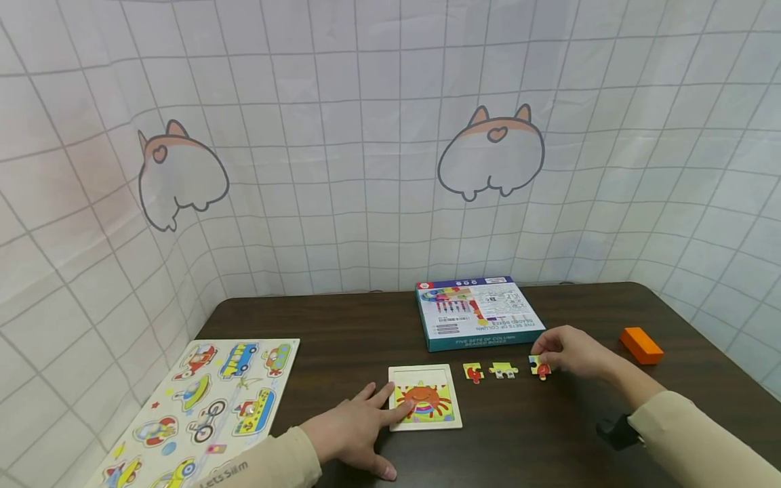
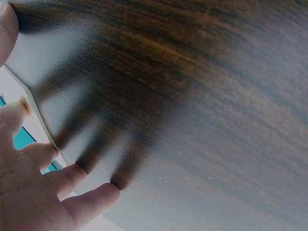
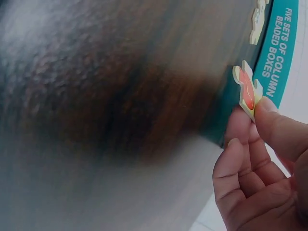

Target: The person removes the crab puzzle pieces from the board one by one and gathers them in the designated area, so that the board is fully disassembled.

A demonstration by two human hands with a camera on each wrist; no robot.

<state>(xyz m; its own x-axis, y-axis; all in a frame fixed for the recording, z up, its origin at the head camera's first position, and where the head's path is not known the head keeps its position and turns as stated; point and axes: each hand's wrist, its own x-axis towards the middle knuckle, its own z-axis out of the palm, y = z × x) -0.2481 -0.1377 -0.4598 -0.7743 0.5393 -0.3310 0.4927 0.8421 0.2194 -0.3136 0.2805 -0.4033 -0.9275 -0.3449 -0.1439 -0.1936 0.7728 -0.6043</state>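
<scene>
A jigsaw piece (image 3: 247,89), yellow with a red shape, is pinched between thumb and fingers of my right hand (image 1: 569,351), near the box's front corner. In the head view that puzzle piece (image 1: 539,367) shows beyond the fingertips. My left hand (image 1: 360,428) lies spread at the left side of a white-framed puzzle (image 1: 426,398), its index finger touching the crab picture. The frame's upper part shows a pale bare area. Two loose puzzle pieces, one yellow and red (image 1: 472,372) and one mostly yellow (image 1: 503,370), lie on the table between frame and right hand.
A teal-edged box (image 1: 482,315) lies flat at the back. To the left is a large white board (image 1: 207,407) with vehicle pictures. An orange block (image 1: 641,346) sits right of my right hand. A white grid-patterned curtain (image 1: 378,149) surrounds the dark table (image 1: 342,325).
</scene>
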